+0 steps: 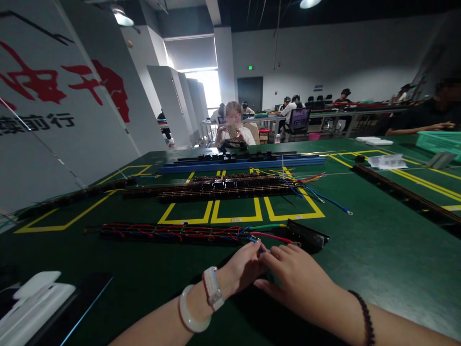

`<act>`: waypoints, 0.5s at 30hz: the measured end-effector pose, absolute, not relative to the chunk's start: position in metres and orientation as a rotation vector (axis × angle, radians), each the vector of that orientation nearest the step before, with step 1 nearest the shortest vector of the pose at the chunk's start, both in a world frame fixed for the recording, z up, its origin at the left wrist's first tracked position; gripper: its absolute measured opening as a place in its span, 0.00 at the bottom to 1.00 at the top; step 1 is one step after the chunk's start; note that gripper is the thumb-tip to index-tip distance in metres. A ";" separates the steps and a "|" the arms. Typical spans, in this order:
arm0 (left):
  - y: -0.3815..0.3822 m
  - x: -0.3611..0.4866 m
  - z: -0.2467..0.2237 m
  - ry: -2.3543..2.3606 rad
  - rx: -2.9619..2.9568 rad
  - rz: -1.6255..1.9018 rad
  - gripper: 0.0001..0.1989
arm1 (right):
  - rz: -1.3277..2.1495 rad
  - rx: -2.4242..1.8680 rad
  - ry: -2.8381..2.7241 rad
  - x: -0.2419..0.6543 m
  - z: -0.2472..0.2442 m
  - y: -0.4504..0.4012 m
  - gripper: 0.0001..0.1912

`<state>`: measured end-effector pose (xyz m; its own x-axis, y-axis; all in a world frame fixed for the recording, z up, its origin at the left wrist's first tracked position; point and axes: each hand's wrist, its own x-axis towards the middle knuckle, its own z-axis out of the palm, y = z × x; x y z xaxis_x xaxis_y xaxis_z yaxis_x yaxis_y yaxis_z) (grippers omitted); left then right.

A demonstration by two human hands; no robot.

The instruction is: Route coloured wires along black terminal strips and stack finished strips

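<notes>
My left hand is closed at the right end of a long black wiring strip, its fingertips pinching a short blue wire. Against it, my right hand has curled fingers that meet the left fingertips. Whatever lies between those right fingers is hidden. A thick red wire with a ring lug runs from the strip to just above my right knuckles. Above it a green wire reaches a black plastic housing, which lies just beyond my right hand.
Beyond lie bundled dark strips with loose coloured leads, and a blue rail. Another long strip crosses the right side, near a green basket. White devices sit at lower left. A person sits across the green table.
</notes>
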<state>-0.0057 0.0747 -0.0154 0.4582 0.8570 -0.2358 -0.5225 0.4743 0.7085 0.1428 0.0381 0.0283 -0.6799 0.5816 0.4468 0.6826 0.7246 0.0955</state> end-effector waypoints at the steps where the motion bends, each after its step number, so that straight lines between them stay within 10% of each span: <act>1: 0.074 -0.006 -0.014 0.649 0.599 0.919 0.08 | -0.367 -1.023 -2.573 0.141 0.022 0.038 0.21; 15: 0.074 -0.006 -0.016 0.598 0.843 0.740 0.11 | -0.488 -1.451 -2.830 0.156 0.022 0.060 0.33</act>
<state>-0.0061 0.0738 -0.0165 0.6056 0.7758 -0.1771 -0.3360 0.4511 0.8268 0.1560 0.0600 0.0216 -0.5907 0.8039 0.0701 0.7809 0.5476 0.3006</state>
